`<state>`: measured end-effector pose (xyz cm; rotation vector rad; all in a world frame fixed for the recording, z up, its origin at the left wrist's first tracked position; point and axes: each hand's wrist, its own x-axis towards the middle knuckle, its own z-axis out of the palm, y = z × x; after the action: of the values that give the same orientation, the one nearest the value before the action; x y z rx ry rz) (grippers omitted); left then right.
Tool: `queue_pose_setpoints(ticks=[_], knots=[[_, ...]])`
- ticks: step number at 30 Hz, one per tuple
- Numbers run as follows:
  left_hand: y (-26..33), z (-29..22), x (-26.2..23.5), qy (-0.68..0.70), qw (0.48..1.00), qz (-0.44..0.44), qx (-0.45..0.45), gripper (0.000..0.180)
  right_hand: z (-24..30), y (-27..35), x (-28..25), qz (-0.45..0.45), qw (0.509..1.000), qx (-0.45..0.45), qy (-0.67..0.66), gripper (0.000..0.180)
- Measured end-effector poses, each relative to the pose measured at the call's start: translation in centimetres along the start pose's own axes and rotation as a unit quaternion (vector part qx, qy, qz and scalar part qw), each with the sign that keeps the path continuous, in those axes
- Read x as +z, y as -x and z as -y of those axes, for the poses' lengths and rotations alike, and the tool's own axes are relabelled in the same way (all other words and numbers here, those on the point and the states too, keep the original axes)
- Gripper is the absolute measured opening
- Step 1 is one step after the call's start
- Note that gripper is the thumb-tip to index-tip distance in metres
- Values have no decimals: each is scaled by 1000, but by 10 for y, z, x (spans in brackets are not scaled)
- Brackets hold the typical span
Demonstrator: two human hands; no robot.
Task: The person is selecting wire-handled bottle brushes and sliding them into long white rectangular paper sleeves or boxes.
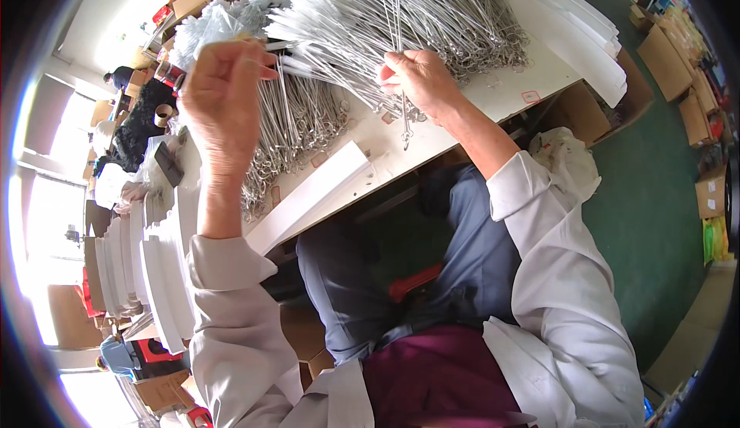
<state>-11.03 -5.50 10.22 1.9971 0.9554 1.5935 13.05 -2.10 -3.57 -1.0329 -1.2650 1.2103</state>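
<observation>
My right hand (422, 81) is pinched round a few thin wire brushes (394, 15) with black bristles, held upright over the table edge; their looped wire ends hang below the fingers. Raised at the left is my left hand (223, 92), its fingers curled together at the tips; whatever they pinch is too small to make out. Behind both hands lies a large heap of wire brushes (439, 19) with pale bristles pointing left and looped ends toward the right. A second bunch of wire brushes (301, 112) lies beside my left hand, loops toward me.
A long white box (312, 197) lies along the near edge of the white table (493, 92). Clear plastic bags (216, 31) sit at the far left. White folded cartons (162, 274) stand at my left. Cardboard boxes (667, 62) line the right side, across the green floor (640, 181).
</observation>
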Motion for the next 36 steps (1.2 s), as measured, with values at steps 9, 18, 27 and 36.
queue_pose_setpoints(ticks=[9, 18, 27, 36], knots=[[-20, -71, -100, 78, 996, -31, -28, 24, -8, 0, 6, -19, 994, -80, 77, 42], [41, -80, -112, 291, 936, 113, -162, 23, 53, 84, 64, 338, 932, 43, -125, 41], [110, -17, -119, 303, 903, -16, -305, 17, 12, 148, 65, 398, 886, 187, -145, 44], [161, 16, -113, 303, 881, -67, -357, 15, -8, 193, 66, 334, 918, 208, -43, 42]])
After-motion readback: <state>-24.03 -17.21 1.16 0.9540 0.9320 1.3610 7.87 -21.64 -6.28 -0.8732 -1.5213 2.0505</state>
